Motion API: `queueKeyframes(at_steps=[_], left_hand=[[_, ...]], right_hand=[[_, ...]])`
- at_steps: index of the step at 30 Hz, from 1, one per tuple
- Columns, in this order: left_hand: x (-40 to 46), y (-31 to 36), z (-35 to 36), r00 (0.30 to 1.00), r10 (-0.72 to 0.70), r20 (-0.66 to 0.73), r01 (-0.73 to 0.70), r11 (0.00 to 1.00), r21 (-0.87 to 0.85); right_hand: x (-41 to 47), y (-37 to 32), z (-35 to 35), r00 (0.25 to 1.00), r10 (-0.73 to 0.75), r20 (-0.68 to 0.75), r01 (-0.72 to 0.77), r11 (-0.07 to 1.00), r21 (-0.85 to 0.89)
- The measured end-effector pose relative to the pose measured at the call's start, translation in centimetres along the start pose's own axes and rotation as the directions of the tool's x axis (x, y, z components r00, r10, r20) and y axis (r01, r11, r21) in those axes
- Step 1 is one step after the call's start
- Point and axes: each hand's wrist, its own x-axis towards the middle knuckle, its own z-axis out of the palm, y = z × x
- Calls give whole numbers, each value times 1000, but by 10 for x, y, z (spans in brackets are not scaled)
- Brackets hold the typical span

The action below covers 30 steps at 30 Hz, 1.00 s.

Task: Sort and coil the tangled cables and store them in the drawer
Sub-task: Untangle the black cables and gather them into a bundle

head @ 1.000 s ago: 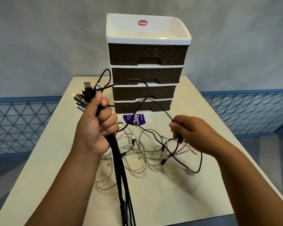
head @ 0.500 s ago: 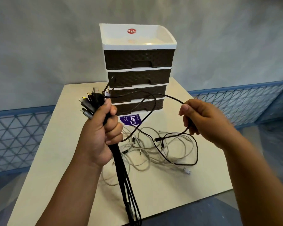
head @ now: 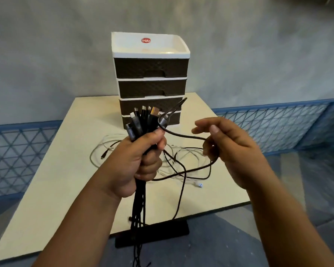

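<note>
My left hand (head: 135, 162) grips a bundle of black cables (head: 141, 205) upright above the table. Their connectors (head: 143, 118) fan out above my fist, and the cable lengths hang down past the table's near edge. One loose black cable (head: 183, 134) runs from the top of the bundle to my right hand (head: 231, 149), whose curled fingers hold it in a loop. Its slack droops to the table. White cables (head: 183, 151) lie tangled on the table under my hands. The white drawer unit (head: 151, 68), with several dark brown drawers, stands behind with all its drawers closed.
The cream table (head: 62, 180) stands on a black base (head: 152, 235). A grey wall rises behind it. Blue mesh fencing (head: 17, 157) runs along both sides. More white cable and a dark plug (head: 104, 153) lie left of my left hand.
My left hand moved right with the bundle, in front of the lower drawers. My right hand drew the loose black cable up and in toward the bundle. The view tilted down.
</note>
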Motion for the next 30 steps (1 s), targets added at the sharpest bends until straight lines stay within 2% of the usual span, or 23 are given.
queueKeyframes(at_steps=[2, 3, 7, 8, 10, 13, 16, 18, 20, 23, 26, 30], left_hand=[[-7, -8, 18, 1000, -8, -22, 9, 999, 32], [-10, -12, 28, 999, -18, -32, 19, 999, 46], [-26, -35, 63, 997, -34, -72, 44, 988, 148], [-30, -40, 71, 996, -23, -89, 39, 982, 184], [-38, -49, 81, 988, 13, -152, 23, 972, 233], [-48, -55, 89, 960, 82, -269, -29, 980, 199], [-58, -58, 95, 918, 172, -358, -118, 979, 168], [-66, -58, 97, 890, 232, -393, -156, 964, 216], [-74, -55, 97, 870, 273, -411, -152, 940, 304], [-87, -51, 93, 812, 327, -484, -95, 891, 444], [-97, -48, 91, 782, 358, -511, -116, 888, 445], [-106, -48, 96, 859, 311, -407, -198, 934, 296]], right_hand=[[-17, -8, -7, 999, 26, -43, -16, 975, 221], [-26, -12, -13, 999, 40, -28, -32, 968, 248], [-65, -16, -35, 989, -28, 146, 36, 998, -53], [-74, -14, -39, 990, -43, 132, 55, 994, -90], [-89, -6, -48, 999, -33, 2, 33, 998, -59], [-111, 6, -57, 970, 171, -172, -141, 974, 177], [-133, 24, -54, 912, 392, -119, -321, 865, 387], [-148, 39, -49, 863, 503, -44, -422, 767, 483], [-163, 52, -46, 798, 603, 10, -507, 661, 553], [-182, 70, -47, 700, 714, 2, -563, 551, 616], [-196, 90, -49, 647, 763, -2, -663, 563, 494], [-202, 101, -50, 598, 788, 146, -796, 605, -8]])
